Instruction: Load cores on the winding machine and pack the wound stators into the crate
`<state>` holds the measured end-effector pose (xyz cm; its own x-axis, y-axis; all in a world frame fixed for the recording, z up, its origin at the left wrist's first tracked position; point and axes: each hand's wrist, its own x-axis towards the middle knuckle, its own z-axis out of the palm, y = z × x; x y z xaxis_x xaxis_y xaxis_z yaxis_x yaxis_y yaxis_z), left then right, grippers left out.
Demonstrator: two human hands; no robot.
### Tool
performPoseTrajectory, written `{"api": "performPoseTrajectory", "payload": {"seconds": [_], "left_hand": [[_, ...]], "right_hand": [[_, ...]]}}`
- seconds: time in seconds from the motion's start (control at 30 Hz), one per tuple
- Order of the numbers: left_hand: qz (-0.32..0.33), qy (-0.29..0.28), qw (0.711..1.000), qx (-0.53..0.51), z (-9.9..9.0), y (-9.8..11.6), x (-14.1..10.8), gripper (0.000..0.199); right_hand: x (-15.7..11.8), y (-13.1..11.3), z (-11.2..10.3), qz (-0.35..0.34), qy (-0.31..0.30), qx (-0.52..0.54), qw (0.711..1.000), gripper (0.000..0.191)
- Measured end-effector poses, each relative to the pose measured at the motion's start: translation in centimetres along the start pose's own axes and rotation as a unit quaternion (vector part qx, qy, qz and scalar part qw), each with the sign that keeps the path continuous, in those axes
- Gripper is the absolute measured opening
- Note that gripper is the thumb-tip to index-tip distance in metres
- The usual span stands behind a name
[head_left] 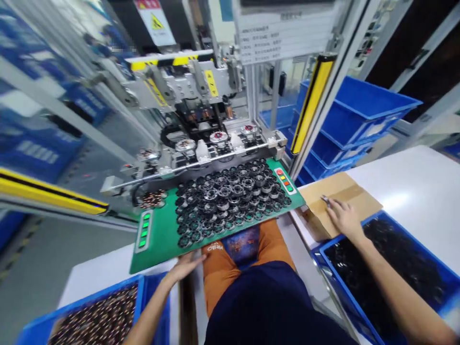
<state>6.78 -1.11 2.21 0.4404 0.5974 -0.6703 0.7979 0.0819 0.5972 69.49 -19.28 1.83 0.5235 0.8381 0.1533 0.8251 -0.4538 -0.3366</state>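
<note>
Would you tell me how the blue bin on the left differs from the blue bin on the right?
The left bin holds copper-coloured and dark pieces, while the right bin holds black parts. The right forearm extends over the middle of the right bin; the left bin's middle is uncovered. Both are blue and open-topped.

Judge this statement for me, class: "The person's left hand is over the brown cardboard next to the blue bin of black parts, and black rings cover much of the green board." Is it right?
Not quite: the head view shows the right hand over the brown cardboard next to the blue bin of black parts. Black rings do cover much of the green board.
</note>
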Motion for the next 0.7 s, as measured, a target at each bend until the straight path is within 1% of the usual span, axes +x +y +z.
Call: {"api": "performPoseTrajectory", "payload": {"seconds": [0.03, 0.07, 0.1, 0.13, 0.17, 0.2, 0.23, 0.27, 0.3, 0.33, 0.37, 0.4, 0.43, 0.47, 0.5, 0.53, 0.57, 0.6, 0.63, 0.7], "left_hand": [[-0.011, -0.025, 1.0, 0.002, -0.5, -0.2, -1.5, 0.097], [-0.018, -0.05, 0.999, -0.002, -1.3, -0.2, -3.2, 0.108], [-0.02, -0.072, 0.997, -0.01, -2.6, 0.0, -5.1, 0.115], [-0.013, -0.09, 0.996, -0.014, -4.4, 0.4, -7.2, 0.117], [-0.001, -0.092, 0.996, -0.017, -6.5, 1.2, -9.2, 0.114], [0.016, -0.085, 0.996, -0.013, -9.0, 2.2, -11.1, 0.105], [0.046, -0.059, 0.997, 0.013, -11.8, 3.5, -12.7, 0.093], [0.069, 0.003, 0.997, 0.032, -14.7, 5.1, -13.9, 0.085], [0.083, 0.061, 0.994, 0.048, -17.7, 6.7, -14.6, 0.078], [0.105, 0.143, 0.982, 0.071, -20.7, 8.3, -14.7, 0.073], [0.127, 0.229, 0.959, 0.11, -23.6, 9.8, -14.3, 0.067], [0.142, 0.312, 0.924, 0.168, -26.2, 11.2, -13.3, 0.06], [0.134, 0.375, 0.884, 0.245, -28.6, 12.4, -11.8, 0.054], [0.104, 0.406, 0.846, 0.329, -30.7, 13.2, -10.1, 0.05], [0.085, 0.42, 0.831, 0.355, -32.5, 13.8, -8.1, 0.048], [0.076, 0.425, 0.825, 0.365, -34.0, 14.1, -6.1, 0.047], [0.064, 0.426, 0.822, 0.372, -35.2, 14.1, -4.2, 0.047], [0.053, 0.428, 0.822, 0.373, -36.1, 14.0, -2.3, 0.048], [0.045, 0.429, 0.822, 0.373, -36.8, 13.7, -0.7, 0.05], [0.033, 0.425, 0.823, 0.375, -37.7, 12.8, 1.9, 0.049]], "right_hand": [[0.6, -0.3, -0.6, -0.016, 0.007, 0.005, 1.0, 0.056], [1.5, -0.8, -1.5, -0.034, 0.017, 0.011, 0.999, 0.057], [2.5, -1.4, -2.4, -0.054, 0.027, 0.018, 0.998, 0.059], [3.8, -2.3, -3.6, -0.077, 0.035, 0.025, 0.996, 0.061], [5.1, -3.6, -4.8, -0.101, 0.04, 0.032, 0.994, 0.062], [6.5, -5.4, -6.2, -0.127, 0.043, 0.039, 0.99, 0.063], [7.9, -7.7, -7.6, -0.158, 0.044, 0.045, 0.985, 0.063], [9.4, -10.7, -9.1, -0.19, 0.045, 0.051, 0.979, 0.062], [10.8, -14.3, -10.5, -0.227, 0.044, 0.057, 0.971, 0.061], [12.2, -18.5, -11.7, -0.274, 0.045, 0.061, 0.959, 0.06], [13.6, -23.1, -12.5, -0.321, 0.033, 0.076, 0.944, 0.059], [15.0, -28.1, -13.0, -0.361, 0.011, 0.097, 0.928, 0.059], [16.3, -33.2, -13.0, -0.391, -0.041, 0.103, 0.914, 0.058], [17.5, -38.2, -12.5, -0.412, -0.073, 0.098, 0.903, 0.056], [18.7, -43.0, -11.5, -0.426, -0.103, 0.08, 0.895, 0.052], [19.8, -47.3, -10.2, -0.428, -0.146, 0.024, 0.891, 0.05], [20.7, -51.1, -8.6, -0.432, -0.168, -0.005, 0.886, 0.048], [21.6, -54.3, -6.9, -0.433, -0.179, -0.026, 0.883, 0.048], [22.4, -56.8, -5.1, -0.428, -0.188, -0.051, 0.883, 0.05], [23.7, -60.3, -2.0, -0.412, -0.204, -0.096, 0.883, 0.05]]}}
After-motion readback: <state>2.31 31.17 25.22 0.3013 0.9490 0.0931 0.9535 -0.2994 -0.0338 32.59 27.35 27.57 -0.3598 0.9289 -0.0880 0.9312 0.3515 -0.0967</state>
